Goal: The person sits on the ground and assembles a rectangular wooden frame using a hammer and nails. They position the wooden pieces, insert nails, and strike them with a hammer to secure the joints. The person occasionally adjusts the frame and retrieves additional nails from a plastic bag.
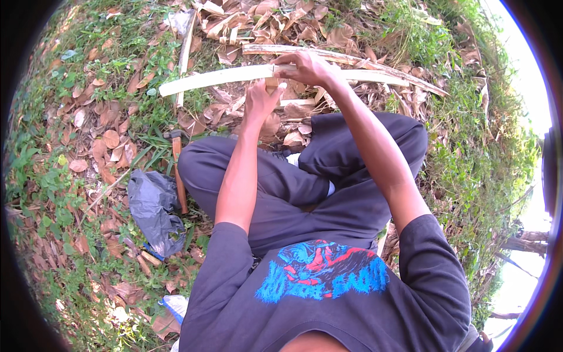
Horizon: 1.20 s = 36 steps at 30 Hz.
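Observation:
A long, pale wooden strip (217, 77) lies crosswise in front of me, slightly bowed by the lens. My right hand (309, 68) is closed over it near its middle, fingers curled on the upper side. Just below, my left hand (261, 104) pinches a small tan wooden piece (271, 83) between thumb and fingers, against the strip's near edge. Where the two pieces meet is partly covered by my fingers. Behind the right hand, a rougher split length of wood (399, 71) rests on the leaves.
To my left lie a hammer (178, 170), a dark plastic bag (153, 205) and wooden-handled tools (144, 263). Another pale strip (186, 50) points away at the far left. Dry leaves (111, 139) and green plants cover the ground around my crossed legs (375, 146).

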Each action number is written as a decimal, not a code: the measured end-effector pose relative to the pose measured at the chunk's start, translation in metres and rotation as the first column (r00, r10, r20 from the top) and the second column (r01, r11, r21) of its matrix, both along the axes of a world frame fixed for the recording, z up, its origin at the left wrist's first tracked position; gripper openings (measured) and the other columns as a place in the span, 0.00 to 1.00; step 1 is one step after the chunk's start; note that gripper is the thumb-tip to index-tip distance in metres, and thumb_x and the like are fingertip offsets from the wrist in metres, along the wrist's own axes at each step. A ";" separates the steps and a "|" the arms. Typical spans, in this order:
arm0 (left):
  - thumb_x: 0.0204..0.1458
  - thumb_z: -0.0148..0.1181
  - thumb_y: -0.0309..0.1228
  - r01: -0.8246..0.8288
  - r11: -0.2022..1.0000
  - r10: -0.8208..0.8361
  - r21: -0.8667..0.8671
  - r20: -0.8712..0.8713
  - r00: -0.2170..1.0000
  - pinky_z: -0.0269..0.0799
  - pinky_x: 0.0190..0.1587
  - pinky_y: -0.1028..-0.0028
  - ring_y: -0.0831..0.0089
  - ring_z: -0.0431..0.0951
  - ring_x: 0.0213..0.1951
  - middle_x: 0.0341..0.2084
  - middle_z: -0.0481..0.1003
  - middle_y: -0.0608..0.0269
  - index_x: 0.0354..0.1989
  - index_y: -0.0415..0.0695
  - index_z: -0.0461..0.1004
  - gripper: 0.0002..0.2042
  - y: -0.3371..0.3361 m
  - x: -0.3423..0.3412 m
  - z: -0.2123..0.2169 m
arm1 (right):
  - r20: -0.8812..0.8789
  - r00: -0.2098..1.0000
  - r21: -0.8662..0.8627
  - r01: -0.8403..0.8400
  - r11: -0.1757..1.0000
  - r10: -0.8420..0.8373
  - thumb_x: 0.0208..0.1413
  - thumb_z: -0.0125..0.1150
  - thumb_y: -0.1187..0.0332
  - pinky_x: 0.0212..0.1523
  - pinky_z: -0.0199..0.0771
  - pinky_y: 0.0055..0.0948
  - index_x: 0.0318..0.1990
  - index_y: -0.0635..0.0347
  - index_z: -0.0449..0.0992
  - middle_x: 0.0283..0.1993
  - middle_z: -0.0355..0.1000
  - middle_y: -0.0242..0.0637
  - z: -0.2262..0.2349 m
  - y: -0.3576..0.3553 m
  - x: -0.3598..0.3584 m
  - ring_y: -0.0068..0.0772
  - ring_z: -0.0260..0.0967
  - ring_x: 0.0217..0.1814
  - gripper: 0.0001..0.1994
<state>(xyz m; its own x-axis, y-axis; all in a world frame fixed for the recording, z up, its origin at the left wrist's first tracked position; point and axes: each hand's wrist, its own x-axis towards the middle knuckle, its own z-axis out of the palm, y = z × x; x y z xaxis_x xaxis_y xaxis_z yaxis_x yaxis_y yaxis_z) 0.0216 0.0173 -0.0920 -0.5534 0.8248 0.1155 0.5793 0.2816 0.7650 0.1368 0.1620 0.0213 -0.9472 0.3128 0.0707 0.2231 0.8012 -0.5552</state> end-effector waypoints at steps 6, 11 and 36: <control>0.51 0.69 0.45 0.031 0.998 -0.027 -0.062 0.061 0.998 0.78 0.46 0.57 0.45 0.83 0.39 0.32 0.81 0.39 0.41 0.31 0.79 0.24 -0.001 0.001 0.013 | 0.118 0.992 -0.085 0.052 0.995 -0.042 0.56 0.67 0.52 0.54 0.76 0.39 0.54 0.55 0.81 0.52 0.80 0.45 0.005 0.001 -0.005 0.45 0.78 0.53 0.22; 0.51 0.69 0.43 0.034 0.998 -0.030 -0.060 0.061 0.998 0.78 0.47 0.59 0.50 0.84 0.38 0.32 0.82 0.44 0.44 0.36 0.80 0.21 -0.003 0.004 0.018 | 0.053 0.999 -0.111 0.002 0.994 0.004 0.56 0.67 0.54 0.54 0.77 0.39 0.54 0.54 0.81 0.52 0.80 0.45 0.001 0.004 -0.004 0.43 0.79 0.52 0.21; 0.50 0.69 0.47 0.051 0.997 -0.044 -0.052 0.133 0.990 0.77 0.48 0.57 0.44 0.83 0.42 0.35 0.81 0.37 0.47 0.33 0.78 0.27 -0.002 0.000 0.012 | 0.059 0.998 -0.126 0.033 0.992 -0.026 0.56 0.67 0.49 0.50 0.77 0.37 0.51 0.58 0.82 0.47 0.81 0.45 0.002 0.003 -0.006 0.41 0.80 0.48 0.23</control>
